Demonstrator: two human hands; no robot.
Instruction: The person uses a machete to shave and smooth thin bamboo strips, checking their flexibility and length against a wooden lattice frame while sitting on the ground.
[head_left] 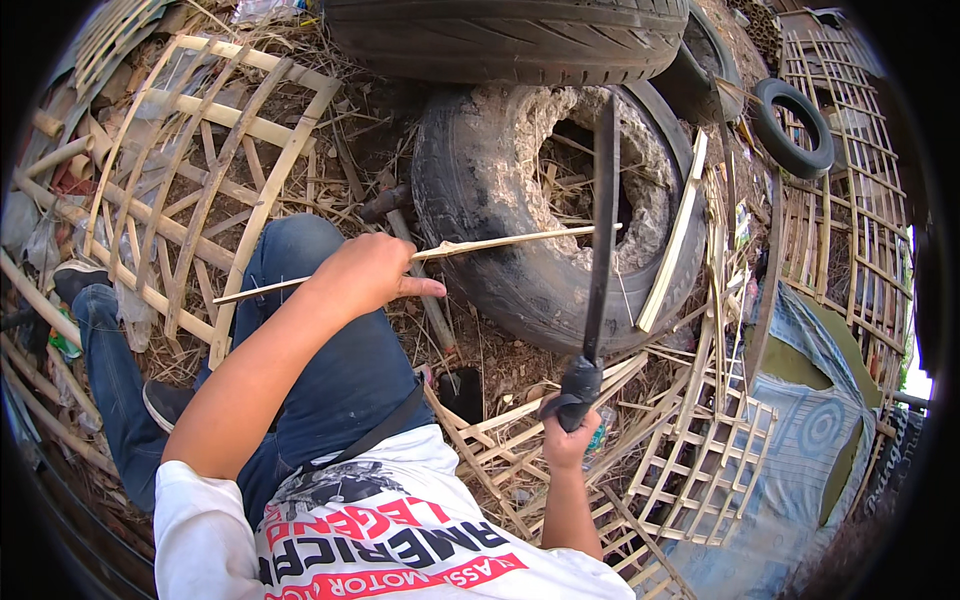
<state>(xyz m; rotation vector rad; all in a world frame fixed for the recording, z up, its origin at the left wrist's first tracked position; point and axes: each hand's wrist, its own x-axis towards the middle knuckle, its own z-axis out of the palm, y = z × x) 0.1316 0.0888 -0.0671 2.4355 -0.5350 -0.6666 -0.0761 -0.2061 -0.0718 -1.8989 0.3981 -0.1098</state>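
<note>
My left hand (372, 275) is closed around a thin bamboo strip (500, 241), whose far end reaches over the hole of a large tyre (465, 215). The strip's other end crosses above my knee. A long dark machete (604, 230) stands with its blade pointing away from me, its black wrapped handle (578, 385) gripped in my right hand (567, 440). In this view the blade passes in front of the tyre and the strip's far tip; I cannot tell whether they touch. Pale, crumbly material lines the tyre's hole, with bamboo scraps inside.
A woven bamboo lattice (235, 150) lies at the left, and a smaller lattice (705, 450) at the lower right. Another tyre (500, 40) is at the top; a small tyre (793, 128) sits at the right. Split bamboo (672, 240) leans on the large tyre. Blue cloth (790, 450) lies at right.
</note>
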